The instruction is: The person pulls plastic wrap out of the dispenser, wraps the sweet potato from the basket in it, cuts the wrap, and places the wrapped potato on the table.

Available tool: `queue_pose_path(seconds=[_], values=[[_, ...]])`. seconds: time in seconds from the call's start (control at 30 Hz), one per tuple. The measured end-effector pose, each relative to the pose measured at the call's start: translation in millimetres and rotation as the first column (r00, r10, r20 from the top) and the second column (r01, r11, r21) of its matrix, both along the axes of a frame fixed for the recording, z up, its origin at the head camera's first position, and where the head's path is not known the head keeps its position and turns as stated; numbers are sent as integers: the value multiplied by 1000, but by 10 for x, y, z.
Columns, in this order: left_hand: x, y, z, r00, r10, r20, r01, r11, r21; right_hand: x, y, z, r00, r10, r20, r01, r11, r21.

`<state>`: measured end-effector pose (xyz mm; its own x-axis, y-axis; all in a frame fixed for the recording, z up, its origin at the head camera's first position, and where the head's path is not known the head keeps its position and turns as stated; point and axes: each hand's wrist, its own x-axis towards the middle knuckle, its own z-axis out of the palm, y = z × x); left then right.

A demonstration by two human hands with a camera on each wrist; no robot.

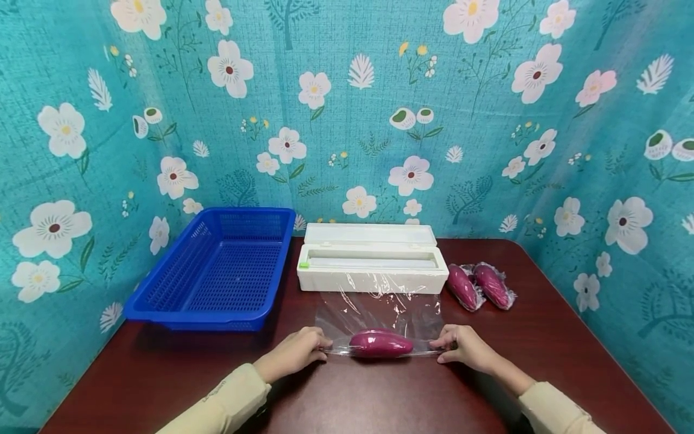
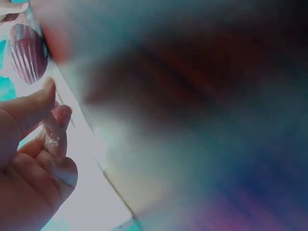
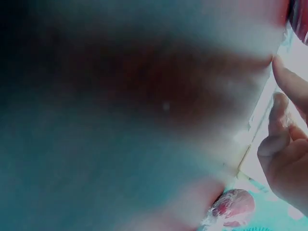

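A glossy purple-red vegetable, shaped like a sweet potato (image 1: 381, 343), lies on the table with clear plastic wrap (image 1: 355, 307) over it. The wrap stretches from a white dispenser box toward the person. At the wrap's near left corner, the left hand (image 1: 297, 351) pinches the film between thumb and fingers. The right hand (image 1: 467, 348) pinches the near right corner, level with the left. In the left wrist view, the vegetable (image 2: 29, 54) shows creased film across it, beyond the thumb. Film clings to the fingers of the right hand (image 3: 288, 139) in the right wrist view.
The white wrap box (image 1: 374, 280) stands behind the film, lid raised, roll inside. To its right lie two film-wrapped purple-red vegetables (image 1: 494, 286). A blue perforated basket (image 1: 208, 319) sits at the left. Flowered teal cloth (image 1: 347, 132) surrounds the brown table (image 1: 379, 398).
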<state>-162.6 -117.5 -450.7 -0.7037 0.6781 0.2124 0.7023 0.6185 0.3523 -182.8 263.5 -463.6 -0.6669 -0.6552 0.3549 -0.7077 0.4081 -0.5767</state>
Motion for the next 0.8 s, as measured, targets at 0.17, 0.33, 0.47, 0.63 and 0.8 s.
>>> queue_pose_path(seconds=[0.17,0.33,0.47,0.63,0.8], values=[[-32,9,24,996,71,-50,-68,997,47,-45,-31,75,996,-25,-81,23,999,-22],[-80,37,30,994,44,-101,-32,992,122,-88,-69,128,984,-58,-170,60,998,6],[-90,38,44,993,78,-84,-66,988,142,-74,-82,186,968,-150,-201,173,980,102],[-110,3,44,995,102,6,-102,983,152,-81,-78,235,980,-174,-98,187,971,149],[-159,-63,20,968,36,249,-108,953,283,-144,-26,230,999,-17,45,17,1000,0]])
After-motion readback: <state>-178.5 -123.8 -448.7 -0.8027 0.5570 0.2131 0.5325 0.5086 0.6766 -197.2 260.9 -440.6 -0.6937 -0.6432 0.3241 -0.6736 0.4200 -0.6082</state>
